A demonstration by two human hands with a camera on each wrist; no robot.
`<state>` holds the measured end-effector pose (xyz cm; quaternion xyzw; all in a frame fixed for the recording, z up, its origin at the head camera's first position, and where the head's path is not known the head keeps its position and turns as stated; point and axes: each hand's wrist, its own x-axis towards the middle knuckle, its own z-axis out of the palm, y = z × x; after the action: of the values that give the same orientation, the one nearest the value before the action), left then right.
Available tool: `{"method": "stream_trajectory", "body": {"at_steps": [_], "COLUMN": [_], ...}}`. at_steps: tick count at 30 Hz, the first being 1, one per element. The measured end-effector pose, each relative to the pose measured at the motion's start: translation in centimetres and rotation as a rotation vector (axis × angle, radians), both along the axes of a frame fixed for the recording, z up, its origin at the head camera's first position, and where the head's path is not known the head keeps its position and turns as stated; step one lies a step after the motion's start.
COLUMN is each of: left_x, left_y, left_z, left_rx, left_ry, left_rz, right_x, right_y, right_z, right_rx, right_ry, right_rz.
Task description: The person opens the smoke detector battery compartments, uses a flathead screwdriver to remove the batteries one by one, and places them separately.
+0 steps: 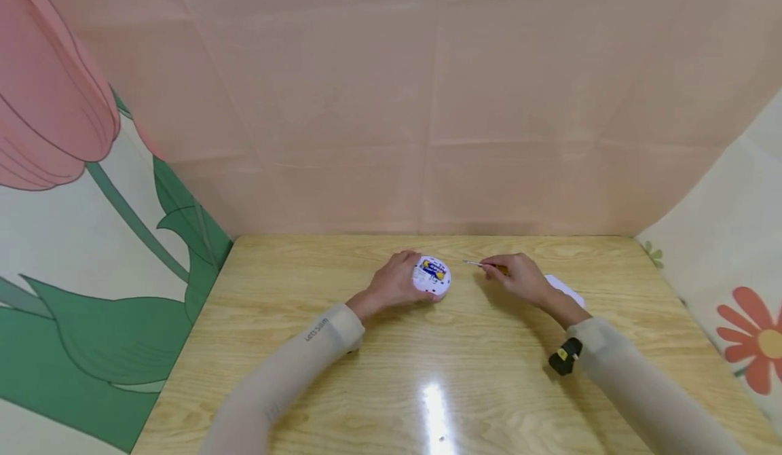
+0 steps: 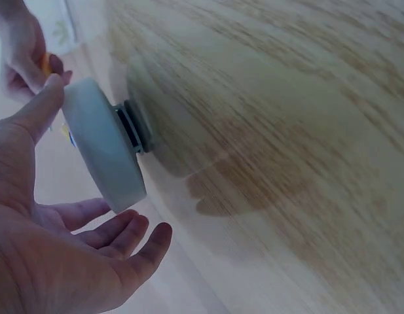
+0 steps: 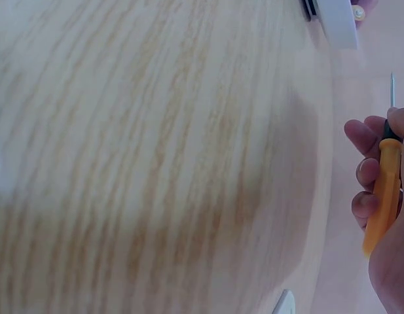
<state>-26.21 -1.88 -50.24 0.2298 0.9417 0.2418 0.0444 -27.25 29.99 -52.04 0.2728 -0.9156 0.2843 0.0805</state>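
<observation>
Screwdriver (image 1: 485, 265) in right hand (image 1: 519, 280); sleeve (image 1: 318, 336) lettering unreadable

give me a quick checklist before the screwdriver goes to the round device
1. Left hand steadies the round device: ok, thumb and fingers touch its rim.
2. Right hand grip on the screwdriver: ok.
3. Tip apart from the device: ok, a gap shows.
4. Batteries face up: ok.
5. Screw position: cannot tell.
6. White piece behind the right hand out of the way: ok.
</observation>
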Motion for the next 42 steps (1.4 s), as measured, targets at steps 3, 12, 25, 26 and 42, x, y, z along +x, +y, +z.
{"method": "stream_trajectory", "body": {"at_steps": [3,12,25,26,42], "left_x": [-0.2,-0.6,-1.1,-1.1,-1.9], "left_y": [-0.2,-1.1,-2.3,-2.3,-2.8], "left_z": [0.0,0.2,0.7,0.7,0.5], "left_rx": [0.01,0.025,0.045,0.044,0.086], "left_ry": [-0.027,-0.051,-0.107,-0.11,-0.173], "left_rz": [-0.01,-0.053,-0.103,-0.107,-0.184], "right_x": [0.0,-0.1,-0.5,-0.5,-1.2], "right_y": [0.0,0.2,0.8,0.8,-0.2], "right_z": [0.3,1.0,2.3,2.4,4.2], "right_rx": [-0.001,0.026,0.101,0.108,0.184], "right_ry": [-0.002,0.034,0.071,0.079,0.277], "right_rz": [-0.002,0.013,0.034,0.037,0.134]}}
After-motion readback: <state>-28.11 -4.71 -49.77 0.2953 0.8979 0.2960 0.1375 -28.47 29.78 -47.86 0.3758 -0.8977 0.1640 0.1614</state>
